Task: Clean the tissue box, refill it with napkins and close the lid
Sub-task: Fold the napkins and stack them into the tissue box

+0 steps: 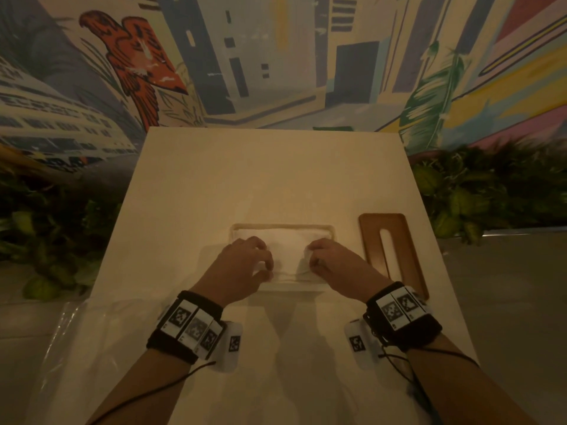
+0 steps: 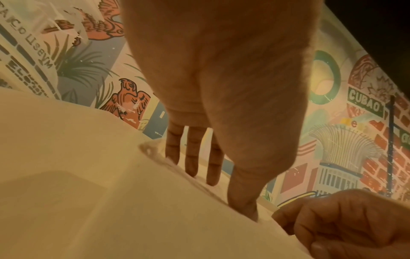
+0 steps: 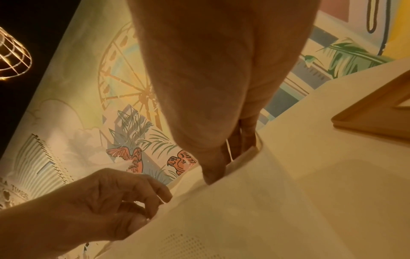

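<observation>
- The open, pale rectangular tissue box [image 1: 330,229] sits near the middle of the white table [image 1: 276,179], a little toward the near edge and the person — its top is uncovered.
- A stack of white paper napkins [image 1: 285,240] already lies inside the box and fills it close to the rim, so the refill looks well under way; I judge it to be in its last settling stage.
- The left hand [image 1: 242,266] is over the left part of the stack. The left wrist view shows its fingers [image 2: 193,154] extended down onto the napkins with the thumb tucked at the near edge of the box — pressing rather than gripping.
- The right hand [image 1: 333,262] is over the right part, its fingers curled and pinching a fold of napkin; the right wrist view shows fingertips [image 3: 213,171] pushed down between the paper and the near wall of the box.
- Whether the box was cleaned cannot be told from here; no cloth is in view.
- The brown wooden lid with a long slot [image 1: 392,250] lies flat by the table's right edge, just beside the box and apart from it — closing is plainly still to do.
- Left, as I judge: finish tucking the napkins level, then fit the lid.
</observation>
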Demonstrator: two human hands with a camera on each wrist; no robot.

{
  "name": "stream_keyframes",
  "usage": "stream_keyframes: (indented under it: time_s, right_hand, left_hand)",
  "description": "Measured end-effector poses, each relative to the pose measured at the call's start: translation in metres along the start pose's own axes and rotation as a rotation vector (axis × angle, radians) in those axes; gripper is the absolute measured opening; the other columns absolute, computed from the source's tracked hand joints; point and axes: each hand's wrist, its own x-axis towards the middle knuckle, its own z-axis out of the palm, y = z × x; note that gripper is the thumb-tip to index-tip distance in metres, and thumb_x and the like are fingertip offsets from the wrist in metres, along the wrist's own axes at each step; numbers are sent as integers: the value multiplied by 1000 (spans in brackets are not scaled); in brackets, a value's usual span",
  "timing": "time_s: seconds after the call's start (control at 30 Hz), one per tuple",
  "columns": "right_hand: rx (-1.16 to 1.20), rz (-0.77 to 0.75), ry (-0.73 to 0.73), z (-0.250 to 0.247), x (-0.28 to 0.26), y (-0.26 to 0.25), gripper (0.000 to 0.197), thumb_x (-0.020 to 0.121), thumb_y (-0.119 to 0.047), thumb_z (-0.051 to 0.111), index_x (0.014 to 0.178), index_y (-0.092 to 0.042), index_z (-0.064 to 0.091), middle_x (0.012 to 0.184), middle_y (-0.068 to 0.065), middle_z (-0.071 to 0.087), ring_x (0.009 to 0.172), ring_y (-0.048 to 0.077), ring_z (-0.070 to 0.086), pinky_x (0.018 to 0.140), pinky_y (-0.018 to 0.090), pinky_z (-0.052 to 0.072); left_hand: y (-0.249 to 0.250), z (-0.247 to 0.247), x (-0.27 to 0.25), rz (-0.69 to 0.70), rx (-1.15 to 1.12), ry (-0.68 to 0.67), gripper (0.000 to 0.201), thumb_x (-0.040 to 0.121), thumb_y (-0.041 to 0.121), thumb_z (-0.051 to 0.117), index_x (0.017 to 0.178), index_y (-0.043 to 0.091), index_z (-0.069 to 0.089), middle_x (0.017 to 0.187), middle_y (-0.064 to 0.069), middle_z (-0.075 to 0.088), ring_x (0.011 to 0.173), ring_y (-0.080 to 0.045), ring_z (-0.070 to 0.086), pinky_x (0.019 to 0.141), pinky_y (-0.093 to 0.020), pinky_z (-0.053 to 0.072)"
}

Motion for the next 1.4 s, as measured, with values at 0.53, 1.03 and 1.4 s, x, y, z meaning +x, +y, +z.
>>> stream_keyframes:
  time_s: [0.53,1.03,1.4]
  right_hand:
    - [216,110,154,-5,-2,-5,13,96,-26,56,103,-15,58,94,-4,62,82,12,57,73,24,44]
    - [104,154,357,2,-1,1,9,92,-24,63,96,-18,69,87,-3,68,84,14,52,74,24,39]
    - [-276,20,518,21,2,-32,25,91,-23,51,109,-12,65,114,7,64,108,27,55,91,38,45]
  left_hand:
    - [-10,-4,1,-24,-111,136,11,91,25,57,97,20,65,94,4,66,84,-12,59,79,-30,51]
    - [-22,-11,13,-64,-185,129,9,88,27,64,88,18,66,89,2,67,80,-15,60,77,-33,51]
    - [-21,3,18,-53,-134,190,15,88,23,62,102,18,59,103,3,56,89,-13,54,77,-25,44]
